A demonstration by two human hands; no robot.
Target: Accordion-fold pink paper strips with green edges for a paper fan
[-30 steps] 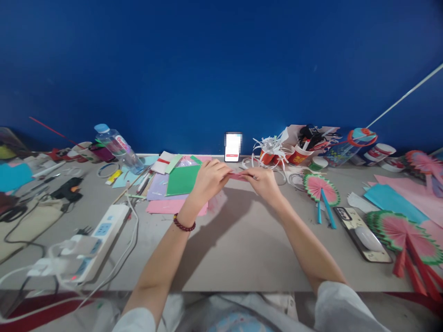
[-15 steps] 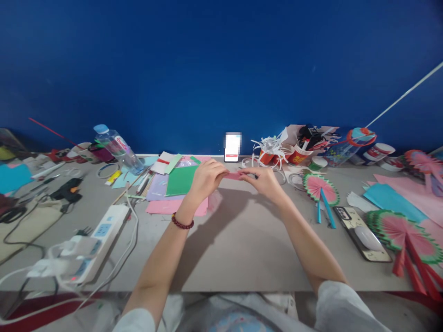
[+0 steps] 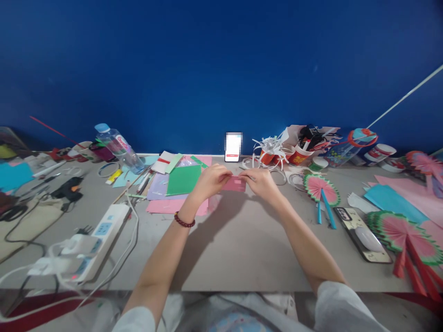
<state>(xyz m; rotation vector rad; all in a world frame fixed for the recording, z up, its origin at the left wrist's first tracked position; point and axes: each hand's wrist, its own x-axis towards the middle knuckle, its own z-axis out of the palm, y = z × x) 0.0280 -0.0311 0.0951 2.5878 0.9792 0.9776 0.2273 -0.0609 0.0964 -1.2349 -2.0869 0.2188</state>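
A small sheet of pink paper [image 3: 235, 184] is stretched between my two hands, just above the table. My left hand [image 3: 212, 179], with a dark red bead bracelet on its wrist, pinches the paper's upper left edge. The upper right edge is pinched by my right hand [image 3: 260, 180]. Its fingertips are close to those of the left. Left of my left hand lie a green sheet [image 3: 183, 180] and pink paper [image 3: 173, 206]. Behind the hands, a phone [image 3: 232, 147] with a lit screen leans on the blue wall.
A power strip [image 3: 107, 235] with cables and a tilted water bottle [image 3: 121, 147] are on the left. On the right stand paper cups [image 3: 299, 156] with strips and tools, beside a watermelon-coloured paper fan [image 3: 320, 188], a phone with a mouse [image 3: 367, 238] on it, and blue paper [image 3: 394, 201].
The pink paper has tilted, so its face now shows below my fingers where before it was seen nearly edge-on. Both hands stay in almost the same place.
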